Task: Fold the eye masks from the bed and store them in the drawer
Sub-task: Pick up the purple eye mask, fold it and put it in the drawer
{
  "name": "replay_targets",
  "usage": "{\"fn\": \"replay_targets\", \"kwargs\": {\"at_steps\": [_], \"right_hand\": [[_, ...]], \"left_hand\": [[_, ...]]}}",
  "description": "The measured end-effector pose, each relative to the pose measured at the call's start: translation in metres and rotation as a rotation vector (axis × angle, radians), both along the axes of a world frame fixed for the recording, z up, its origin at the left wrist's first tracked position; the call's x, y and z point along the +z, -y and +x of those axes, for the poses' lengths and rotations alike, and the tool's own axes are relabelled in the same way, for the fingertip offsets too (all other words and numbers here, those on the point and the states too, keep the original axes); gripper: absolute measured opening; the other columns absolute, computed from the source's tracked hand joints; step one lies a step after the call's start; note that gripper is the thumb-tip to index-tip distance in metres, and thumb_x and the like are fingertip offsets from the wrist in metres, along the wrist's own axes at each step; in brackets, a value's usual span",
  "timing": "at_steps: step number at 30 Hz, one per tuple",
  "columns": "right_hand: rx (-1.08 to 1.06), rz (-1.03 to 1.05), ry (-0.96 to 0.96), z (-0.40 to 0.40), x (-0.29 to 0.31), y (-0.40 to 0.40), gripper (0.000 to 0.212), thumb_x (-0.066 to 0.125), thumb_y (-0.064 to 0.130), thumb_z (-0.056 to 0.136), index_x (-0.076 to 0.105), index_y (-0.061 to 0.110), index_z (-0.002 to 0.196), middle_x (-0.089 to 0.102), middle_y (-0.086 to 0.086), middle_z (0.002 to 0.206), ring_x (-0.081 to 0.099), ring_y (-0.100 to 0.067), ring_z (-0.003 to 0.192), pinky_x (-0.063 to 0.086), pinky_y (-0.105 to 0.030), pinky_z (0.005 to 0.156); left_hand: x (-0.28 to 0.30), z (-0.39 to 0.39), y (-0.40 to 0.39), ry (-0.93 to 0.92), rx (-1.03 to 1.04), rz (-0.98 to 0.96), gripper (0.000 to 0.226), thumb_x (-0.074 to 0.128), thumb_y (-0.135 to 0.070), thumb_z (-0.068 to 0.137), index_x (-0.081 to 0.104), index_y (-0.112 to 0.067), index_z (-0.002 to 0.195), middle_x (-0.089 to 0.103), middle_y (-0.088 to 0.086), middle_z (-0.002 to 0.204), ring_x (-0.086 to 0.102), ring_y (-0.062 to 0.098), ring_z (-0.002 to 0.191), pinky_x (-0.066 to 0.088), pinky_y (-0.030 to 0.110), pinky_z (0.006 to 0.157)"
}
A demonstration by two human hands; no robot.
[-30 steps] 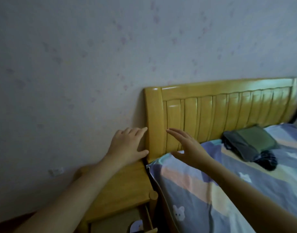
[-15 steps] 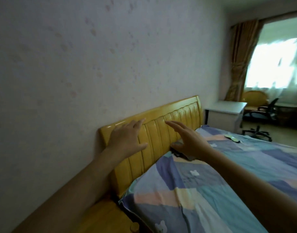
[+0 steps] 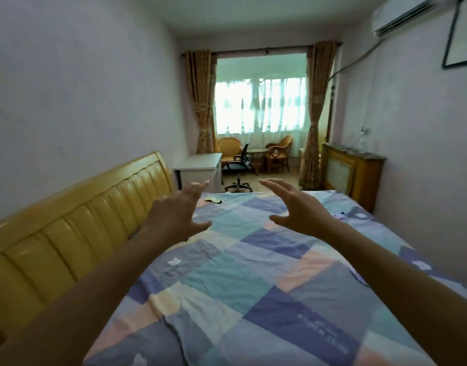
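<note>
A: Hands? 
B: Left hand [image 3: 178,212] and right hand [image 3: 297,207] both raised above the bed [image 3: 253,273], palms facing each other, fingers spread apart, nothing held. Neither touches the patchwork sheet.

A: Eye masks? 
B: One eye mask [image 3: 213,199] visible, small, lying flat on the far end of the bed, near the headboard [image 3: 76,228] side, well beyond the left fingertips. A small pale item [image 3: 340,214] sits at the bed's right edge; too small to tell what it is.

A: Containers, drawer? 
B: No drawer in view. A white desk [image 3: 198,167] stands past the bed's far corner; whether it has drawers, or what is inside, cannot be told. A wooden cabinet [image 3: 351,173] stands against the right wall, front closed, a few unclear items on top.
</note>
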State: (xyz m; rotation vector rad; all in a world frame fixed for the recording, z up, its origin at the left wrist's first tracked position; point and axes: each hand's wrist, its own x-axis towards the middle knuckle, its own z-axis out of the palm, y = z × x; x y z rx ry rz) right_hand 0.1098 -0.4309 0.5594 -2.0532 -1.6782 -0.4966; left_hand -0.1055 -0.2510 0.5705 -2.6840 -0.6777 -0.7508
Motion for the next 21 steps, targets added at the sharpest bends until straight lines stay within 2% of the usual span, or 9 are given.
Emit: {"fn": "replay_targets", "kwargs": {"at_steps": [3, 7, 11, 14, 16, 21], "right_hand": [[-0.101, 0.025, -0.004, 0.035, -0.002, 0.071, 0.087, 0.075, 0.027, 0.078, 0.023, 0.031, 0.148, 0.037, 0.0, 0.151, 0.055, -0.026, 0.119, 0.055, -0.044, 0.084], [-0.232, 0.017, -0.014, 0.077, -0.005, 0.178, 0.086, 0.076, 0.028, 0.077, 0.025, 0.031, 0.147, 0.038, 0.002, 0.15, 0.057, -0.024, 0.116, 0.055, -0.037, 0.083], [-0.347, 0.01, -0.033, 0.111, -0.004, 0.286, 0.086, 0.076, 0.026, 0.077, 0.026, 0.031, 0.146, 0.038, 0.003, 0.149, 0.055, -0.019, 0.116, 0.049, -0.026, 0.081], [-0.408, -0.008, -0.032, 0.133, -0.002, 0.361, 0.085, 0.076, 0.024, 0.077, 0.027, 0.028, 0.147, 0.04, 0.001, 0.146, 0.053, -0.019, 0.117, 0.049, -0.027, 0.08], [-0.452, -0.042, -0.038, 0.147, -0.004, 0.401, 0.086, 0.075, 0.024, 0.077, 0.026, 0.029, 0.147, 0.038, 0.001, 0.148, 0.051, -0.019, 0.119, 0.051, -0.032, 0.083], [-0.455, -0.052, -0.086, 0.187, -0.012, 0.456, 0.084, 0.074, 0.026, 0.079, 0.025, 0.029, 0.147, 0.036, 0.002, 0.149, 0.049, -0.016, 0.122, 0.046, -0.026, 0.084]], "left_hand": [[0.001, 0.056, 0.049, -0.008, -0.108, 0.018, 0.09, 0.062, -0.061, 0.078, 0.016, -0.031, 0.149, 0.036, -0.007, 0.149, 0.058, 0.023, 0.111, 0.043, 0.032, 0.072], [-0.004, 0.128, 0.129, -0.013, -0.251, 0.012, 0.091, 0.06, -0.063, 0.078, 0.014, -0.031, 0.15, 0.039, -0.005, 0.148, 0.058, 0.023, 0.11, 0.045, 0.033, 0.079], [-0.012, 0.191, 0.22, -0.022, -0.352, -0.043, 0.091, 0.06, -0.063, 0.077, 0.015, -0.032, 0.149, 0.038, -0.006, 0.148, 0.059, 0.023, 0.108, 0.044, 0.032, 0.071], [-0.018, 0.23, 0.282, -0.007, -0.401, -0.098, 0.09, 0.062, -0.062, 0.077, 0.016, -0.032, 0.148, 0.039, -0.004, 0.147, 0.056, 0.024, 0.113, 0.044, 0.033, 0.072], [-0.022, 0.251, 0.316, -0.01, -0.433, -0.103, 0.089, 0.062, -0.061, 0.077, 0.017, -0.032, 0.148, 0.04, -0.004, 0.146, 0.055, 0.024, 0.114, 0.045, 0.033, 0.074], [-0.031, 0.298, 0.37, -0.062, -0.456, -0.103, 0.087, 0.061, -0.062, 0.078, 0.017, -0.033, 0.148, 0.041, -0.004, 0.146, 0.057, 0.025, 0.111, 0.046, 0.034, 0.077]]}}
